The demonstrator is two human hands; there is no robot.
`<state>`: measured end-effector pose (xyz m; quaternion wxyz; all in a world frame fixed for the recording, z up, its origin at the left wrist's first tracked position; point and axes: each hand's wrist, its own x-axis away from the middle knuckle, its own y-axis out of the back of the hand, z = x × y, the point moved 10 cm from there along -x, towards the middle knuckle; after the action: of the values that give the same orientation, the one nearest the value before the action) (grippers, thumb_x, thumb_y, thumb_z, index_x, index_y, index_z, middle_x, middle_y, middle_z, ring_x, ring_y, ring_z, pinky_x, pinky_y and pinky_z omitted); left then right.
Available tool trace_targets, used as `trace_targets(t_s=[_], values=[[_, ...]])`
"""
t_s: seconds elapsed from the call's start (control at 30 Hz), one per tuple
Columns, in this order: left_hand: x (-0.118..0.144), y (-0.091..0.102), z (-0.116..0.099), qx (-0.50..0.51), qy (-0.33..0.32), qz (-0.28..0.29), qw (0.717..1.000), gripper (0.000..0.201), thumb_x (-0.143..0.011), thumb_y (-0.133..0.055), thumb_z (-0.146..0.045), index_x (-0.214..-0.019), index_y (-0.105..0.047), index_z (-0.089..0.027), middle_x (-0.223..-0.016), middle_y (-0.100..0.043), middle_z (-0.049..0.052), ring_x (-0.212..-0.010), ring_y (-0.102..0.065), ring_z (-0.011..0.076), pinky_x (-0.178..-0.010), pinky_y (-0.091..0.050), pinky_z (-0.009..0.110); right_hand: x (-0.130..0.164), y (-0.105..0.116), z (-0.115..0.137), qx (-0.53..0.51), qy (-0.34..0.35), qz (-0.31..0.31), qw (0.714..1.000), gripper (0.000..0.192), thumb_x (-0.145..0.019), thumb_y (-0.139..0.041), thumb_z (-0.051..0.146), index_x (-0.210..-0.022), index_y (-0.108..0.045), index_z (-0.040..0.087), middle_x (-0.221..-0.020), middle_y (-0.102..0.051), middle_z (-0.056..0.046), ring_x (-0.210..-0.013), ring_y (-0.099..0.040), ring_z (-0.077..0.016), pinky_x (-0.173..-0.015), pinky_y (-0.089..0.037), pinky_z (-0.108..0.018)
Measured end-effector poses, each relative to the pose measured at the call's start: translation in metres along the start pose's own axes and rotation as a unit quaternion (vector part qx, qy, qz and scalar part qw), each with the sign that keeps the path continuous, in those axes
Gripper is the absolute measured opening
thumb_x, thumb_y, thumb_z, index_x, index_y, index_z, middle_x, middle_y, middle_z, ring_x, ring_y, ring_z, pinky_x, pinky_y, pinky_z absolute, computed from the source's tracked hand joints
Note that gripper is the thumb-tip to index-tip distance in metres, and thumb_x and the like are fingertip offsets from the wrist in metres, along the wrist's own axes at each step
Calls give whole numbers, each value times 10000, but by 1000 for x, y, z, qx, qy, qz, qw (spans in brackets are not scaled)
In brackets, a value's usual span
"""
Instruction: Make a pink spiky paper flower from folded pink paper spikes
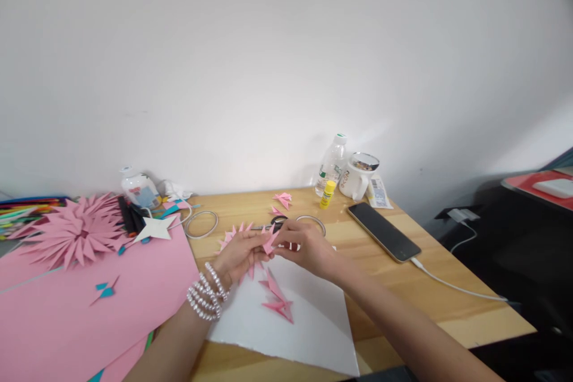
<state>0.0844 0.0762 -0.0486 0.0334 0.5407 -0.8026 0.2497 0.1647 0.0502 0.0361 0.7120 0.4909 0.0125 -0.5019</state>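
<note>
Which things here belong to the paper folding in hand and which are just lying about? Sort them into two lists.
In use:
left hand
right hand
pink folded piece held between both hands
pink spiky pieces on the white sheet
scissors
glue stick

Lying about:
phone
mug
water bottle
finished pink flower
white star

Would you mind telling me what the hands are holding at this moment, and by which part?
Both hands, left hand and right hand, pinch a small folded pink paper piece between their fingertips; which part each grips is too small to tell.
</note>
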Motion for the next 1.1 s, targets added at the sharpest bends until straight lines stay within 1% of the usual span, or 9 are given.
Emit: trace_targets(t_s=[0.1, 0.2, 0.3, 0.47, 0.53, 0.63, 0.87, 1.03, 1.1], values=[[1, -1, -7, 8, -39, -5, 999, 157, -653, -707, -249, -666, -674, -96, -642, -646, 42, -614, -597, 113, -614, -511, 220, 1, 5, -5, 29, -41, -46, 998, 138, -777, -544, 129, -708, -653, 177, -661, -576, -14, -541, -493, -87, -519, -371, -198], [3, -4, -14, -15, -77, 3, 997, 156, -601, -742, -201, -705, -675, -105, -681, -657, 35, -677, -606, 128, -661, -514, 248, 1, 9, -10, 51, -75, -81, 993, 137, -729, -576, 83, -664, -658, 172, -630, -581, -13, -522, -477, -89, -499, -349, -199], [3, -3, -17, -55, -102, -7, 993, 211, -538, -767, -135, -718, -660, -116, -690, -670, 30, -672, -614, 135, -671, -508, 261, 2, 8, -14, 31, -87, -85, 992, 134, -716, -605, 76, -655, -668, 176, -634, -590, -11, -537, -487, -91, -508, -353, -197], [2, -1, -17, -100, -129, -30, 986, 308, -521, -760, -111, -798, -628, -133, -734, -686, 35, -686, -629, 158, -677, -513, 293, 3, 4, -24, 8, -111, -72, 991, 122, -697, -635, 74, -647, -674, 178, -629, -591, -6, -538, -499, -91, -514, -363, -194], [3, 1, -18, -114, -141, -52, 982, 316, -530, -754, -124, -814, -617, -136, -743, -686, 36, -700, -632, 165, -683, -517, 300, 3, 1, -26, 31, -110, -65, 991, 141, -706, -613, 65, -655, -675, 181, -631, -588, -7, -538, -505, -96, -519, -365, -202], [4, 5, -20, -124, -152, -76, 978, 274, -550, -737, -141, -792, -608, -138, -733, -682, 32, -697, -634, 167, -681, -523, 303, 2, -2, -25, 54, -100, -74, 991, 138, -716, -597, 79, -672, -672, 186, -714, -603, -25, -577, -533, -107, -535, -384, -208], [6, 8, -24, -120, -151, -96, 976, 226, -542, -712, -115, -745, -616, -142, -688, -676, 23, -678, -642, 171, -654, -529, 287, 0, -11, -19, 86, -74, -84, 990, 165, -745, -549, 67, -651, -637, 170, -692, -595, -35, -609, -541, -122, -563, -385, -215], [7, 8, -24, -98, -135, -96, 981, 237, -524, -731, -122, -738, -630, -137, -692, -682, 30, -656, -636, 163, -659, -526, 292, 2, -11, -15, 101, -41, -85, 990, 190, -829, -465, 114, -745, -628, 163, -734, -587, -54, -664, -543, -134, -587, -386, -221], [7, 6, -23, -95, -127, -88, 983, 244, -517, -740, -127, -738, -635, -134, -697, -685, 34, -666, -633, 163, -672, -523, 299, 2, -10, -15, 97, -35, -83, 991, 177, -832, -471, 125, -763, -629, 164, -736, -593, -54, -669, -547, -137, -590, -388, -223]])
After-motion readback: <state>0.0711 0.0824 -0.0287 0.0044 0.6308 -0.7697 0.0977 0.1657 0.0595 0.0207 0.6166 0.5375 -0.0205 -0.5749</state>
